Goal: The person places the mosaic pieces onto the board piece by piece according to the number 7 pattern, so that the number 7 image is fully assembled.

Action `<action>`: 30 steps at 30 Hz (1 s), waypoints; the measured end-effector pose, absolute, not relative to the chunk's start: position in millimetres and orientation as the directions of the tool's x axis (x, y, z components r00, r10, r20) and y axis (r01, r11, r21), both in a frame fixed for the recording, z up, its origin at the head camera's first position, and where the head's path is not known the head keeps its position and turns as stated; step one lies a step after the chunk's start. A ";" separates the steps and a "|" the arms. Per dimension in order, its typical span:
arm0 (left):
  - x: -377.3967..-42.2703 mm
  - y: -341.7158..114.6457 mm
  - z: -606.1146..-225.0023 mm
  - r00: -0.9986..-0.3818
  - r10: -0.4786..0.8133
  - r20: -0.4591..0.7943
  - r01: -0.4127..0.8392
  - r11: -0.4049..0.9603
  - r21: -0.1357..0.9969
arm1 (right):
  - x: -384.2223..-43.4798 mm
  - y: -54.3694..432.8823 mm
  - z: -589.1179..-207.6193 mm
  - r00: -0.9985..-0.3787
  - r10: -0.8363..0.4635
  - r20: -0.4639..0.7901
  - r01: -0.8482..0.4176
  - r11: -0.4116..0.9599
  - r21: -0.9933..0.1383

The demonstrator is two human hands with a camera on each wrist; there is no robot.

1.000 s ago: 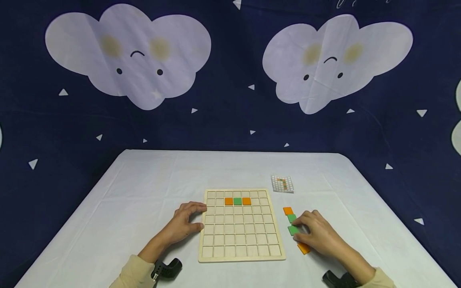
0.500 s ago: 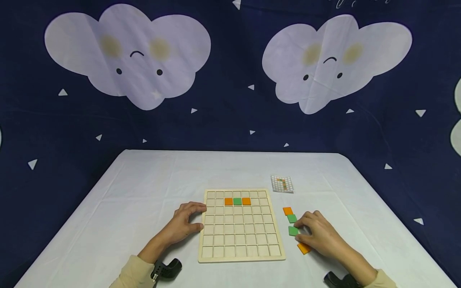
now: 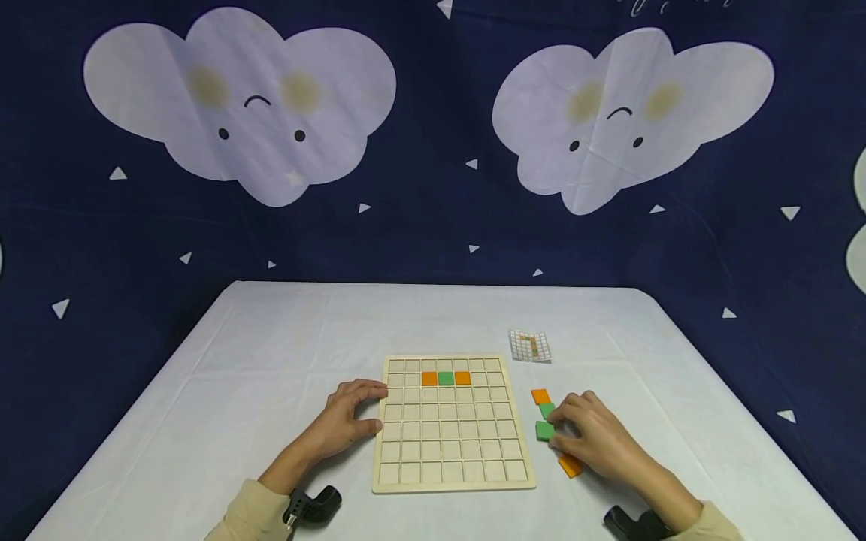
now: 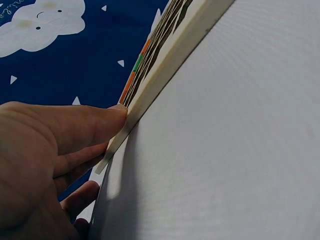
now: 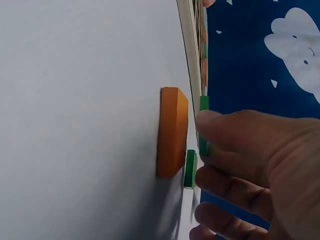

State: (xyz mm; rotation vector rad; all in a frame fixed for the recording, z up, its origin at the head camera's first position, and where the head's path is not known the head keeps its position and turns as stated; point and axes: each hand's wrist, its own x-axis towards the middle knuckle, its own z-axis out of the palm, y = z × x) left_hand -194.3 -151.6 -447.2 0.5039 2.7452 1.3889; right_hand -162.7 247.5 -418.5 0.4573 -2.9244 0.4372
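A light wooden grid board (image 3: 450, 430) lies on the table. In its second row from the far edge sit an orange tile (image 3: 429, 379), a green tile (image 3: 446, 379) and another orange tile (image 3: 463, 379). My left hand (image 3: 343, 419) touches the board's left edge with thumb and fingertips; the left wrist view shows the thumb (image 4: 100, 122) against that edge. To the right of the board, my right hand (image 3: 595, 436) pinches a loose green tile (image 3: 544, 430) between thumb and finger. The right wrist view shows this green tile (image 5: 204, 103) raised, partly hidden by the thumb.
Beyond the right hand lie a loose orange tile (image 3: 540, 395) and a green tile (image 3: 546, 410). Orange tile pieces (image 3: 570, 466) lie under its near side. A small card (image 3: 531, 346) printed with a coloured grid pattern rests past the board's far right corner.
My right hand has shifted slightly left with the green tile, which now sits a little nearer the board. The left hand and the board have stayed put.
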 end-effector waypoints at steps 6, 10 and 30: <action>-194.1 -151.8 -447.0 -0.946 0.296 0.133 0.283 0.553 0.784 | -167.4 237.7 -412.6 -0.943 -0.276 0.185 -0.320 0.904 -0.283; -194.0 -151.2 -447.1 -0.948 0.292 0.126 0.274 0.550 0.789 | -169.6 230.5 -408.9 -0.936 -0.295 0.191 -0.341 0.893 -0.294; -193.3 -152.0 -446.5 -0.946 0.296 0.128 0.279 0.553 0.785 | -190.3 197.6 -404.0 -0.888 -0.382 0.256 -0.448 0.842 -0.299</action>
